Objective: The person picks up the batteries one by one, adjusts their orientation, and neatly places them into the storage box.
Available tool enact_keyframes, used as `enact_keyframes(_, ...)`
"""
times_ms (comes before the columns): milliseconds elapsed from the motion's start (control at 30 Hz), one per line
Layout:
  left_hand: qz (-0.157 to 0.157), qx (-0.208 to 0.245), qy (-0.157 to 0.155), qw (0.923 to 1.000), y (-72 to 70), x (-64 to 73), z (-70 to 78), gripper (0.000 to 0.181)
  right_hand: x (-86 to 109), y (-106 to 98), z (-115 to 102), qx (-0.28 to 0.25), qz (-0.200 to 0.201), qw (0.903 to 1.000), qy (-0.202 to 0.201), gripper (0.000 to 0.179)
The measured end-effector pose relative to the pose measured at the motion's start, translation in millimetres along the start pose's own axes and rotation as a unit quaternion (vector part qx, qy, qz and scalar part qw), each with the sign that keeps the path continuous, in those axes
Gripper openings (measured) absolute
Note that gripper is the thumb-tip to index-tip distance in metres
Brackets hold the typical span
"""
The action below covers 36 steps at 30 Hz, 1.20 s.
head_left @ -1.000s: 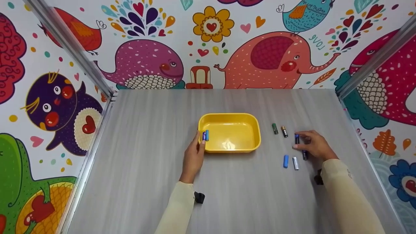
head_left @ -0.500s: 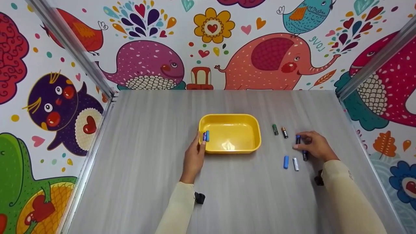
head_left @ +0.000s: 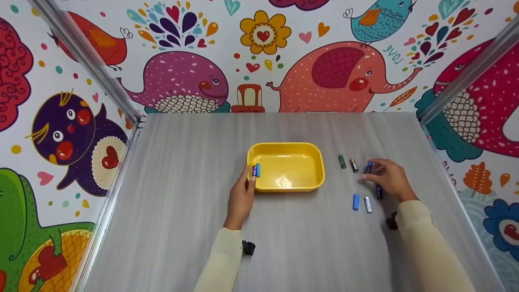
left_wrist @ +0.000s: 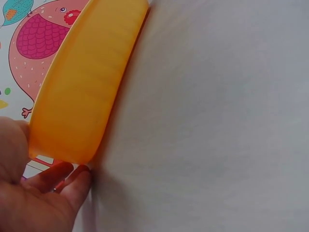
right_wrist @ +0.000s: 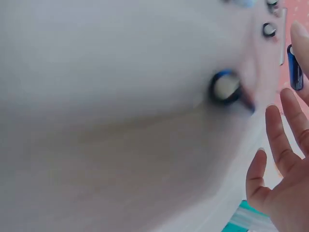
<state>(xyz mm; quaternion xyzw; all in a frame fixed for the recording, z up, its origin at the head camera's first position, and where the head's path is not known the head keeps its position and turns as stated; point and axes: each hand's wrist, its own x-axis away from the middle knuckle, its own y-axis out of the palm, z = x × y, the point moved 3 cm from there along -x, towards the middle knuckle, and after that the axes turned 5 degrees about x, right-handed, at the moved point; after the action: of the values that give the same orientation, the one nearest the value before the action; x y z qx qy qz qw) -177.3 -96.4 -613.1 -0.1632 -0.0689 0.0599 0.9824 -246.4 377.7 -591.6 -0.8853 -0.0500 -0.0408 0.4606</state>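
Note:
My left hand (head_left: pixel 241 198) grips the left end of a yellow plastic tray (head_left: pixel 292 188), thumb over the rim and fingers outside against the wall (left_wrist: pixel 82 82). Inside the tray, by that thumb, a purple battery (head_left: pixel 254 170) and a light blue battery (head_left: pixel 258 170) lie side by side. To the right of the tray, my right hand (head_left: pixel 389 178) pinches a dark blue battery (right_wrist: pixel 295 67) between thumb and fingertips, its other fingers spread apart. A second dark battery (head_left: pixel 378 192) lies on the table just below that hand, blurred in the right wrist view.
Between tray and right hand lie a green battery (head_left: pixel 342 162) and a black battery with a copper end (head_left: pixel 353 165). Nearer the front are a blue battery (head_left: pixel 355 202) and a silver one (head_left: pixel 367 204). Patterned walls and metal rails (head_left: pixel 101 190) border the grey table (head_left: pixel 182 170).
My right hand has raised the dark blue battery and shifted slightly up and left, away from the second dark one. The left hand and tray stay in place.

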Motion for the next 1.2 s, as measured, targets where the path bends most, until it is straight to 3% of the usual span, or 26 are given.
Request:
enact_keyframes(300,0.001,0.001,-0.004,1.0000,0.8,0.9,-1.0,0.058,-3.3,11,-47,-0.009,0.032,0.9975,-0.063,0.063)
enact_keyframes(500,0.002,-0.004,-0.011,0.9999,0.2,1.2,-0.5,0.058,-3.6,23,-83,-0.027,0.043,0.9958,-0.076,0.064)
enact_keyframes(900,0.008,-0.001,0.010,0.9999,-0.6,-0.1,-0.2,0.058,-6.4,48,-148,-0.057,0.029,0.9900,-0.126,0.061)
enact_keyframes(1200,0.007,0.002,0.000,1.0000,1.5,-0.6,-1.2,0.057,-12.5,75,-186,-0.085,0.018,0.9820,-0.168,0.059)
